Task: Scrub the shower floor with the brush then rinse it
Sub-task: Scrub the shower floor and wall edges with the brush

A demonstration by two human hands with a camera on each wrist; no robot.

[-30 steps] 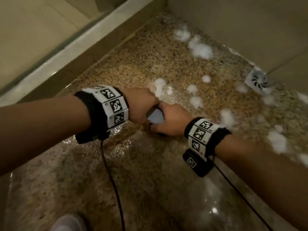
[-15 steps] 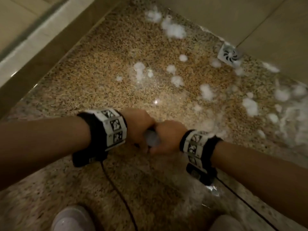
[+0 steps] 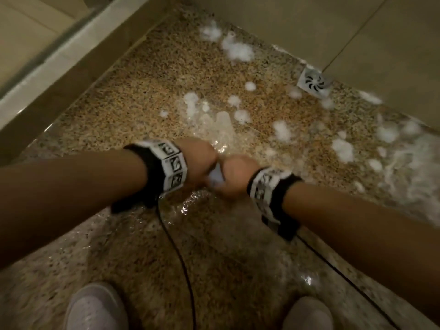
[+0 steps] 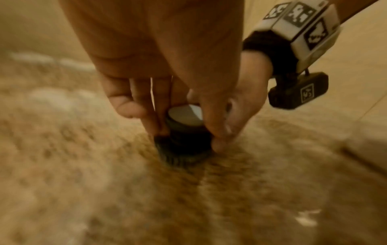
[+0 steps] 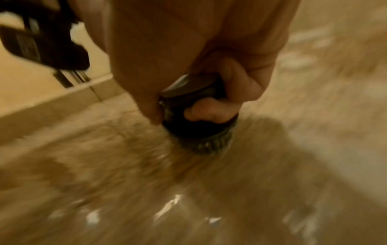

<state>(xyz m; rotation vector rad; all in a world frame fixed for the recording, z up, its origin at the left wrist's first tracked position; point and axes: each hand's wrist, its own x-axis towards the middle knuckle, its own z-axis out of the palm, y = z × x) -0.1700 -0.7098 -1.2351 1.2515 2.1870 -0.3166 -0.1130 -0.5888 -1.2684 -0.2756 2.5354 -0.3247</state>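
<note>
Down on the wet shower floor [image 3: 133,96] sits a small round brush [image 4: 184,132], bristles touching the speckled stone. Both hands hold it together. The left hand [image 3: 198,160] has its fingers [image 4: 138,102] on one side of the dark body and its thumb on the other, so the brush sits between them with its pale top peeking out. The right hand [image 3: 238,173] wraps the brush from the other side, and its fingers [image 5: 209,109] curl tight around the dark body, just above the bristles. White foam blobs [image 3: 238,51] lie farther away on the floor, near the drain [image 3: 314,83]. Two shoes [image 3: 95,308] stand close behind the hands.
</note>
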